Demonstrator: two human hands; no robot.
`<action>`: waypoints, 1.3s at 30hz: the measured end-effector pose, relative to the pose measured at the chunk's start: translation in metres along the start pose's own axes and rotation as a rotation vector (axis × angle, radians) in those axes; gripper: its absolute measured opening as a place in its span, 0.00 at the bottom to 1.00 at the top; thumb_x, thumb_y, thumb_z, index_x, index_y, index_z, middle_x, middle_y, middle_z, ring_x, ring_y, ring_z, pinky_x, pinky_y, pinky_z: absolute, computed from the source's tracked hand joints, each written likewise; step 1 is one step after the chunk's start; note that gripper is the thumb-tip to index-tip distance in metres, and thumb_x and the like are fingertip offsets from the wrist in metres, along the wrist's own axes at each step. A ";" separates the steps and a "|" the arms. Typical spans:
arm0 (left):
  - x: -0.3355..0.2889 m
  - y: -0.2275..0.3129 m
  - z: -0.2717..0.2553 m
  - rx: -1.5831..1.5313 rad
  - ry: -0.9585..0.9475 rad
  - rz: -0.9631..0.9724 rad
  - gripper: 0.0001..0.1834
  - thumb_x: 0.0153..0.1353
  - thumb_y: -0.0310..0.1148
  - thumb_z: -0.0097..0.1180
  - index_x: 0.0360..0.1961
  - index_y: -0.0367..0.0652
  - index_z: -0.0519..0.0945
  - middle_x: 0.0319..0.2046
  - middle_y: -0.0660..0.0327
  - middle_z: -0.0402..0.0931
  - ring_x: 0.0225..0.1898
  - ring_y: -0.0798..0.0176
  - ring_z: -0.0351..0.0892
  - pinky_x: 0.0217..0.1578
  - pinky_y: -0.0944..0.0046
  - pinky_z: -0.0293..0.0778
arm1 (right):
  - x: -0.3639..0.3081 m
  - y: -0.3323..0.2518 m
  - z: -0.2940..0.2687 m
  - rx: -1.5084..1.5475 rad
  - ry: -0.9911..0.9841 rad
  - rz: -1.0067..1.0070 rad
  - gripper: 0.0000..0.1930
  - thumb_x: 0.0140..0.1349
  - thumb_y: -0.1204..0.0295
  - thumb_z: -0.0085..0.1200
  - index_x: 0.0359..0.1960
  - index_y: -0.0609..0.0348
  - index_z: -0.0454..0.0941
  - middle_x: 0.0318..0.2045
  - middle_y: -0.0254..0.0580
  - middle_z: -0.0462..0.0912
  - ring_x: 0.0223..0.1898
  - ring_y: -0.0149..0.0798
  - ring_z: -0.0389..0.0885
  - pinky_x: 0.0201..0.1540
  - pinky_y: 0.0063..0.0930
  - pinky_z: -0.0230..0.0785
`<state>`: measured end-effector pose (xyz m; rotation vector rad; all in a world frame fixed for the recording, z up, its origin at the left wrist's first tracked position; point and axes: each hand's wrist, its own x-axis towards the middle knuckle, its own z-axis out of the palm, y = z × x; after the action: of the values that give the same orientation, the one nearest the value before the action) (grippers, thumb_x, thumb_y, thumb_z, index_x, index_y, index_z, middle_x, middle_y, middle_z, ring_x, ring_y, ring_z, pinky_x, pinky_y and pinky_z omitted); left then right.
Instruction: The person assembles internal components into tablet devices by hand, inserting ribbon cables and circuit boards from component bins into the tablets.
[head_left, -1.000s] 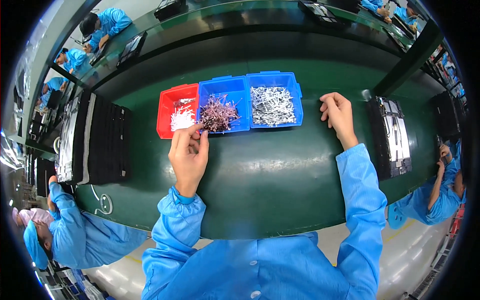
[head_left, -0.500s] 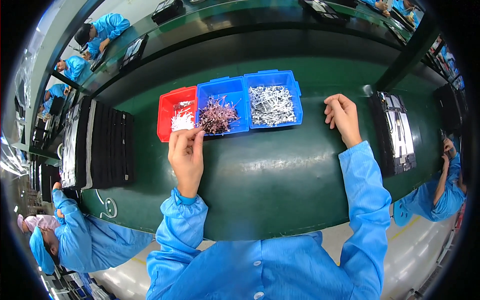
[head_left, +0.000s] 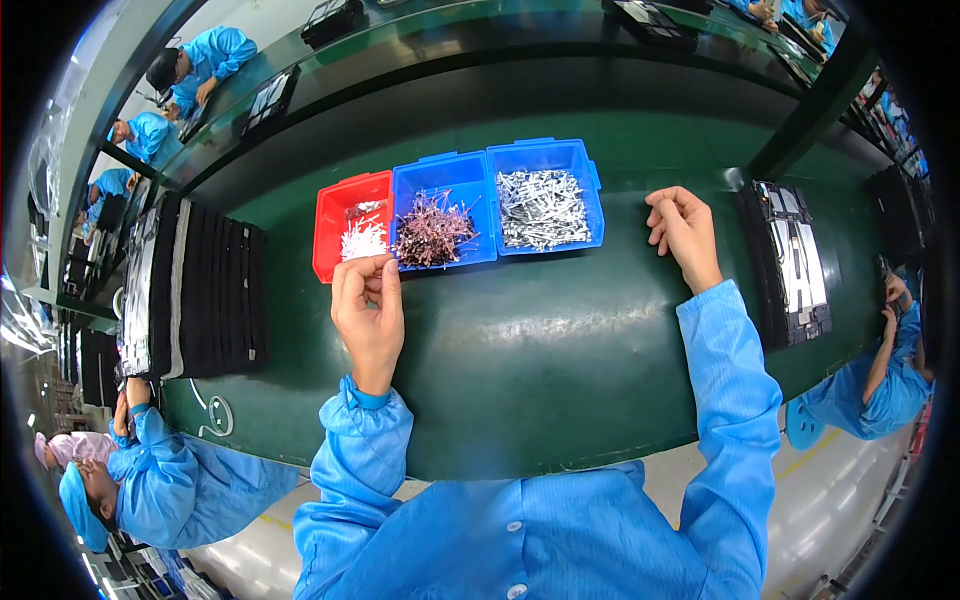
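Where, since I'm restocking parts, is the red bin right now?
In the head view, the red bin sits left of centre on the green table, beside the left blue bin, just beyond the left hand.

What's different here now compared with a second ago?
The left hand has drawn slightly left, back from the brown pieces to the near edge where the red bin and middle blue bin meet; its grip is too small to read. At lower left, a co-worker has shifted an arm rightward in the picture. The right hand stays curled, and the bins look unmoved.
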<state>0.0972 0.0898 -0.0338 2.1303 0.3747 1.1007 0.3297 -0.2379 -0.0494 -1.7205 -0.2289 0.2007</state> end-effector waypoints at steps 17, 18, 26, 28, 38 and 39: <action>-0.005 -0.002 -0.004 -0.052 0.088 0.033 0.04 0.66 0.23 0.65 0.39 0.35 0.82 0.37 0.61 0.77 0.27 0.74 0.71 0.27 0.72 0.69 | -0.010 -0.001 0.012 0.006 0.096 -0.082 0.07 0.71 0.72 0.56 0.43 0.62 0.82 0.25 0.34 0.80 0.19 0.23 0.75 0.19 0.17 0.64; -0.006 -0.004 -0.004 -0.090 0.101 0.001 0.04 0.67 0.22 0.64 0.39 0.35 0.81 0.38 0.60 0.77 0.27 0.74 0.72 0.27 0.72 0.70 | -0.012 -0.003 0.013 0.001 0.100 -0.112 0.07 0.71 0.73 0.56 0.43 0.62 0.83 0.25 0.33 0.80 0.20 0.22 0.75 0.20 0.17 0.65; -0.045 0.032 0.016 -1.088 -0.319 -0.442 0.03 0.73 0.27 0.56 0.43 0.38 0.78 0.40 0.59 0.75 0.25 0.71 0.72 0.25 0.70 0.69 | -0.083 -0.041 0.073 -0.097 -0.141 -0.775 0.06 0.62 0.80 0.61 0.41 0.65 0.83 0.40 0.44 0.85 0.28 0.24 0.79 0.26 0.17 0.70; -0.057 0.039 0.023 -1.268 -0.396 -0.539 0.02 0.72 0.24 0.57 0.43 0.37 0.79 0.40 0.58 0.76 0.26 0.70 0.74 0.26 0.69 0.71 | -0.117 -0.053 0.095 -0.018 -0.296 -0.641 0.14 0.54 0.80 0.69 0.43 0.64 0.84 0.45 0.46 0.86 0.26 0.22 0.80 0.21 0.15 0.66; -0.063 0.049 0.022 -1.102 -0.496 -0.491 0.03 0.66 0.20 0.63 0.40 0.37 0.85 0.41 0.58 0.76 0.29 0.69 0.77 0.29 0.70 0.75 | -0.140 -0.051 0.114 0.030 -0.253 -0.697 0.10 0.57 0.83 0.68 0.41 0.62 0.85 0.30 0.38 0.85 0.20 0.20 0.78 0.17 0.16 0.63; -0.063 0.049 0.022 -1.035 -0.473 -0.439 0.04 0.66 0.20 0.63 0.40 0.36 0.85 0.41 0.58 0.76 0.30 0.70 0.77 0.29 0.71 0.75 | -0.141 -0.052 0.114 0.024 -0.246 -0.690 0.10 0.57 0.83 0.68 0.40 0.63 0.85 0.30 0.38 0.85 0.20 0.20 0.78 0.17 0.16 0.64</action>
<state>0.0740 0.0109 -0.0459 1.2174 0.0081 0.3509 0.1622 -0.1587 -0.0158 -1.4981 -0.9737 -0.0973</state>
